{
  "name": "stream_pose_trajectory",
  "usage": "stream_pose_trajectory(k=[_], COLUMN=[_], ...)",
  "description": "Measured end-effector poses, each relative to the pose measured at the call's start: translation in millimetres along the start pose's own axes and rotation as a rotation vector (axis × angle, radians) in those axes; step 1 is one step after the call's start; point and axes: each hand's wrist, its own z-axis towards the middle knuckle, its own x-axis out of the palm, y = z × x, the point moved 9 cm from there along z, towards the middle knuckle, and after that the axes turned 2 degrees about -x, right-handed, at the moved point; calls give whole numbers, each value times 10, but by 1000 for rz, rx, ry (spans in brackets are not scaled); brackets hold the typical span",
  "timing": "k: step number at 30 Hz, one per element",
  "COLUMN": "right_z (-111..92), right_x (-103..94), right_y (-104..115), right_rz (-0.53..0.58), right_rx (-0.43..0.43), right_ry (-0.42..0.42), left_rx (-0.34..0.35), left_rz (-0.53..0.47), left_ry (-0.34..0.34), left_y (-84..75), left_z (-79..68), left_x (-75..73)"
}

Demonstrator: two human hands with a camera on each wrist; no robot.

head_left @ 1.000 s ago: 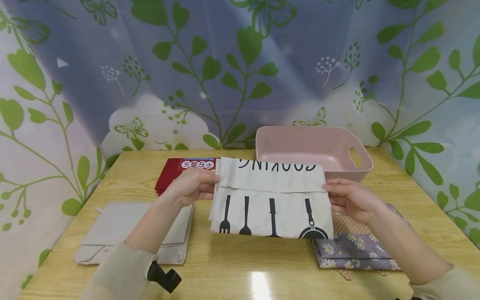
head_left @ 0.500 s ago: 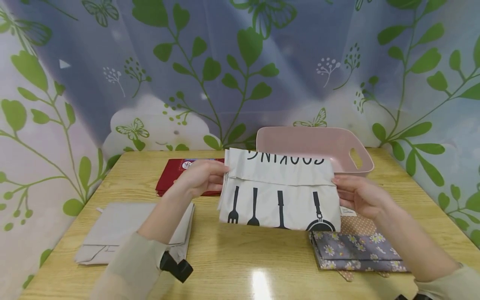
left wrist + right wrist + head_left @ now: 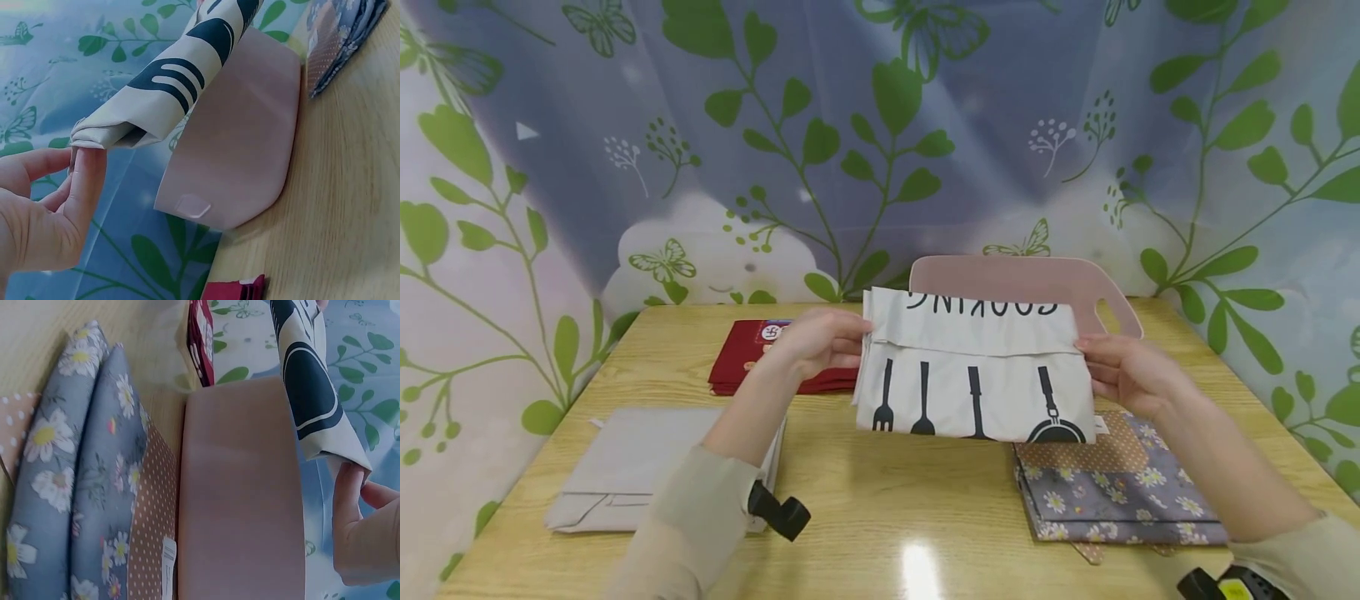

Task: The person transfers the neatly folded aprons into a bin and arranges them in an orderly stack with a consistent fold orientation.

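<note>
From the head, a folded cream cloth printed with black kitchen utensils and lettering hangs above the pale wooden table, hiding part of a pale-pink plastic bin. The left hand pinches one short side, the right hand the other; even, gentle tension should stop the layers sagging. In the left wrist view, the pinch sits at the cloth's end, near a gaping fold, so catching every layer matters. In the right wrist view, only one corner is nipped; a deeper hold would probably be safer.
</note>
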Motion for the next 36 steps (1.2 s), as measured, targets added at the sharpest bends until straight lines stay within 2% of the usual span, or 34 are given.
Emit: stream_pose_trajectory(k=[15, 24, 36], right_z=[188, 270, 360], right_x=[-158, -218, -248], right_y=[239, 315, 450], right_rz=[-51, -68, -102], right_rx=[15, 36, 53], right_ry=[-13, -62, -61], left_rx=[-21, -43, -47], left_rz=[-22, -41, -45], left_ry=[-53, -91, -138], left_y=[-106, -128, -217], left_z=[253, 348, 484], left_x=[92, 103, 104])
